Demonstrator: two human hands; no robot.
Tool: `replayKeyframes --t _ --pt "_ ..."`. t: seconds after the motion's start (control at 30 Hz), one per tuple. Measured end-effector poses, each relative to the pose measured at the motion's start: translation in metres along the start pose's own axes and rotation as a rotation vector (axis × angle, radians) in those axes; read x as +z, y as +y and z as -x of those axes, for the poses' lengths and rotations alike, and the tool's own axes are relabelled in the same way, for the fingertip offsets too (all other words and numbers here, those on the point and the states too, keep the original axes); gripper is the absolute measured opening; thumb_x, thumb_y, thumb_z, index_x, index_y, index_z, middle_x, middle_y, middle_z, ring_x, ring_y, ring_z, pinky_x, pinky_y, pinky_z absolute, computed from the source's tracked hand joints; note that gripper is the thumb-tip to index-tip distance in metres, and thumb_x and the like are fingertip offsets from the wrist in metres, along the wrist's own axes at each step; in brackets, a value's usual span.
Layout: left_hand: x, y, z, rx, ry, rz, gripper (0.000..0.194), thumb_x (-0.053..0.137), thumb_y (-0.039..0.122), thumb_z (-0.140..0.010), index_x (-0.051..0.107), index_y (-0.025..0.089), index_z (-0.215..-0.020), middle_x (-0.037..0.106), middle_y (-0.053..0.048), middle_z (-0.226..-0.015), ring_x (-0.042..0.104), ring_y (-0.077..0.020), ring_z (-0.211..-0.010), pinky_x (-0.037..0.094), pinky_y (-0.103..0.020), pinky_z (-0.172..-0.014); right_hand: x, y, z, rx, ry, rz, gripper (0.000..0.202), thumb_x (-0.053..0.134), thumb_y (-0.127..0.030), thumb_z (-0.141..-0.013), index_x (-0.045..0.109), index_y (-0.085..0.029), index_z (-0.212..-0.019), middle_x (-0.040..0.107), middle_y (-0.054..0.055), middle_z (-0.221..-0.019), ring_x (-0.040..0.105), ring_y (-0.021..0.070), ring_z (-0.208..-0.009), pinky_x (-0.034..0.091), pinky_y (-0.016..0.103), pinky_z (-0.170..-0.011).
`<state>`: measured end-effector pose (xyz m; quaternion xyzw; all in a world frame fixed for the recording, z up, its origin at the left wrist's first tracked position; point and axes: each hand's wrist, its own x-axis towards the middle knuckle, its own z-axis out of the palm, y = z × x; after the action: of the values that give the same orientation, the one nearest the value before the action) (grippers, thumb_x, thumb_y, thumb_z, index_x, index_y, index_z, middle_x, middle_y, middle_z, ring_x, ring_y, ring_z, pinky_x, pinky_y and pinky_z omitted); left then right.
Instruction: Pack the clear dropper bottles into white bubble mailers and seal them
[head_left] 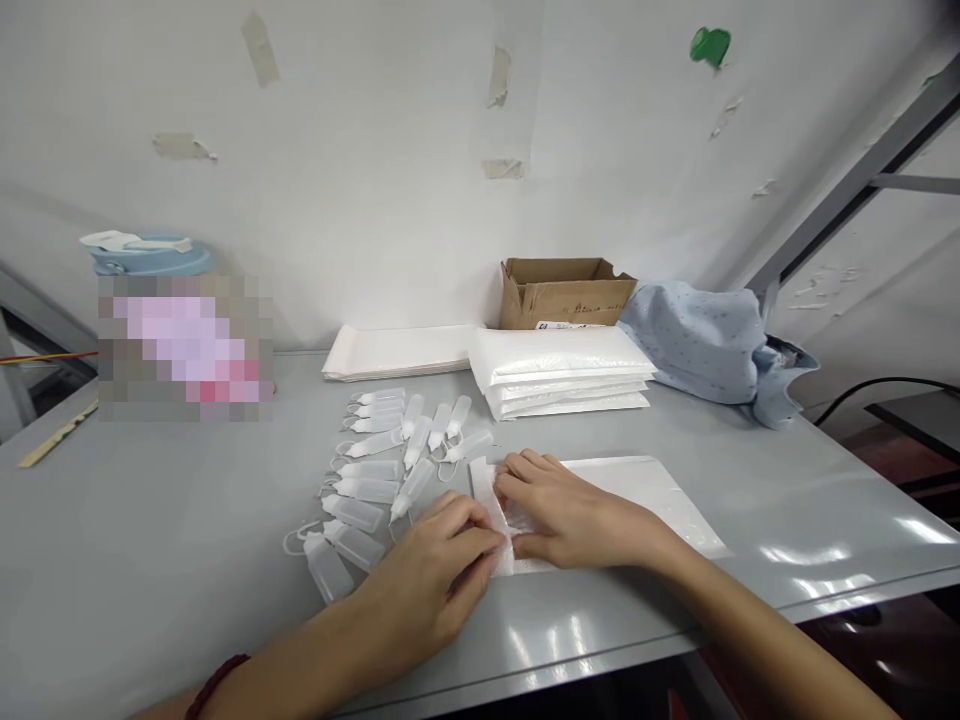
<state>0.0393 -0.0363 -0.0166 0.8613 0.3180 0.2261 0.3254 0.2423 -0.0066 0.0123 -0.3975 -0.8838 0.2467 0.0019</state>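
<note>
Head view: the left hand [446, 560] has its thumb and forefinger nearly closed together, pinching the flap edge of a white bubble mailer [641, 490]. The right hand [566, 515] rests on the same mailer at its mouth, fingers curled and the thumb set apart from them; its fingertips are partly hidden, so whether it grips the film cannot be told. The mailer lies flat on the gray table [187, 560], just right of loose translucent squeeze bottles [367, 490] and in front of a stack of padded mailers [559, 370].
</note>
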Motion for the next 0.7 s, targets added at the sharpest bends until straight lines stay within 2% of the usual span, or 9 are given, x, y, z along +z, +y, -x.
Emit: replayKeyframes --t 0.1,0.2,0.33,0.57,0.7 --pt "-0.001 0.001 0.001 0.039 0.027 -0.028 0.021 0.044 0.012 -0.091 0.064 0.019 -0.092 0.057 -0.005 -0.101 0.053 -0.0155 -0.095 0.045 -0.027 -0.083 -0.006 0.005 0.003 -0.037 -0.002 -0.148 0.012 0.059 -0.025 -0.087 0.056 -0.020 -0.097 0.055 0.004 -0.100 0.050 0.0198 -0.098 0.042 0.034 -0.087" --pt "-0.001 -0.001 0.001 0.008 0.075 -0.014 0.020 0.044 0.013 -0.091 0.063 0.018 -0.089 0.058 -0.004 -0.100 0.055 -0.0139 -0.092 0.046 -0.025 -0.081 -0.009 0.007 0.007 0.014 0.042 -0.208 0.012 0.053 -0.017 -0.089 0.058 -0.020 -0.099 0.057 0.004 -0.101 0.052 0.0190 -0.101 0.043 0.033 -0.088" --pt "0.002 -0.007 0.001 -0.049 0.160 -0.040 0.022 0.041 0.011 -0.092 0.062 0.017 -0.095 0.059 -0.004 -0.102 0.057 -0.0134 -0.093 0.047 -0.025 -0.083 -0.004 0.001 0.007 0.026 0.068 -0.111 0.018 0.056 -0.016 -0.085 0.058 -0.018 -0.102 0.057 0.006 -0.101 0.052 0.0211 -0.099 0.045 0.035 -0.086" --pt "0.013 -0.015 0.004 -0.028 0.102 -0.227 0.020 0.047 0.014 -0.089 0.059 0.014 -0.105 0.056 -0.011 -0.114 0.058 -0.0200 -0.105 0.052 -0.033 -0.090 0.012 -0.010 0.004 0.002 0.069 0.158 0.018 0.051 -0.010 -0.081 0.056 -0.011 -0.098 0.053 0.013 -0.100 0.048 0.0242 -0.093 0.048 0.040 -0.081" --pt "0.016 -0.017 0.004 0.013 0.090 -0.405 0.032 0.047 0.019 -0.091 0.050 0.011 -0.121 0.051 -0.016 -0.131 0.051 -0.0243 -0.121 0.050 -0.038 -0.097 0.016 -0.008 0.003 0.020 0.136 0.195 0.026 0.053 -0.014 -0.080 0.055 -0.008 -0.105 0.051 0.018 -0.110 0.046 0.0290 -0.102 0.046 0.047 -0.087"
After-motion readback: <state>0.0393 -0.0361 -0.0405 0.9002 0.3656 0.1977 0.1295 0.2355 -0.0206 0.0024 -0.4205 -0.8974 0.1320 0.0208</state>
